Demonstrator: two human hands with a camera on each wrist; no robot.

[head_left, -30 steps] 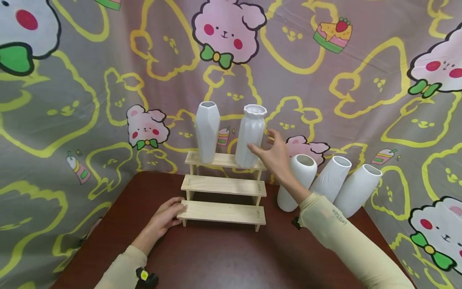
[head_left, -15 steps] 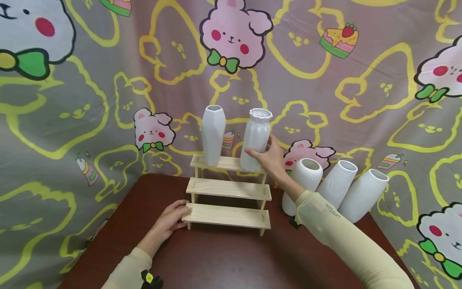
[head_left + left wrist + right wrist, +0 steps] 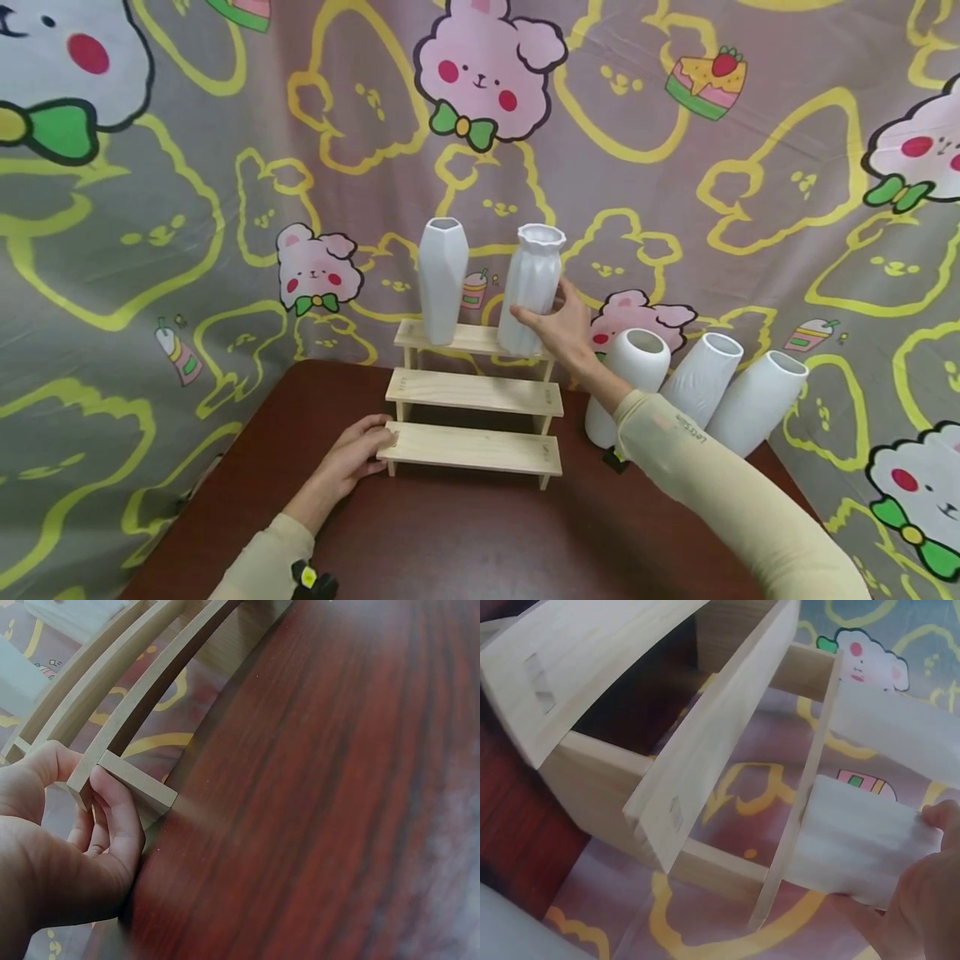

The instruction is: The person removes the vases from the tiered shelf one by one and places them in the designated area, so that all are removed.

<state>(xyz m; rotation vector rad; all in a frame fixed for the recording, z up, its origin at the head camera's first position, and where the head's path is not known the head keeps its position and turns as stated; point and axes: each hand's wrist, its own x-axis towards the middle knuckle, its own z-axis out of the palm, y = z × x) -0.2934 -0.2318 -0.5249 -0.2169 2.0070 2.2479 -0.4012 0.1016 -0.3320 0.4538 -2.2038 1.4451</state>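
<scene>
A three-step wooden stand [image 3: 474,392] is on the dark table, with two white vases upright on its top step. At the top right is the ruffled-rim vase [image 3: 531,283]; my right hand [image 3: 564,327] grips its lower part from the right, thumb in front and fingers reaching round behind. In the right wrist view the same vase [image 3: 855,840] meets the top step, with the hand around its side. The faceted vase [image 3: 442,279] stands to its left, untouched. My left hand [image 3: 351,454] pinches the left end of the lowest step, thumb above and fingers below, as the left wrist view also shows.
Three more white vases stand on the table right of the stand: a smooth round one [image 3: 633,362], a textured one [image 3: 701,375] and a plain tall one [image 3: 761,404]. A patterned curtain [image 3: 637,183] hangs close behind the stand and along both sides.
My right hand, apart from the ruffled-rim vase with fingers spread a second ago, has closed around it. The head view has shifted slightly. The left hand keeps its place on the stand.
</scene>
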